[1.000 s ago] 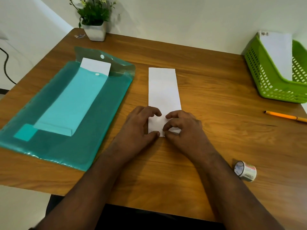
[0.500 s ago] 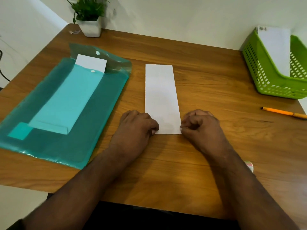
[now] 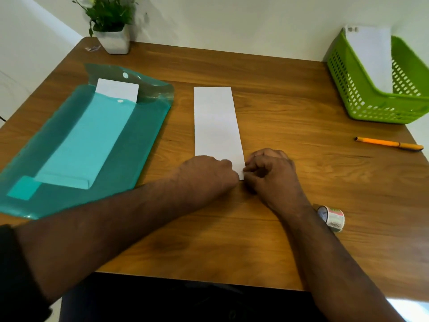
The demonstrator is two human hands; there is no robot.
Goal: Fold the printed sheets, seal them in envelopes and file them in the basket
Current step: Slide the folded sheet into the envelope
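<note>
Folded white paper strip (image 3: 216,122) lies mid-frame on the brown wooden counter (image 3: 290,240), its long axis running from the hands toward the top of the frame. The left hand (image 3: 206,174) covers its near left corner, fingers curled; what they hold is hidden. The right hand (image 3: 270,174) pinches the near right corner. The green plastic basket (image 3: 362,101), a white sheet inside, sits upper right, nearer the right hand.

Both hands (image 3: 209,173) (image 3: 270,175) press the folded sheet's (image 3: 216,122) near end.
</note>
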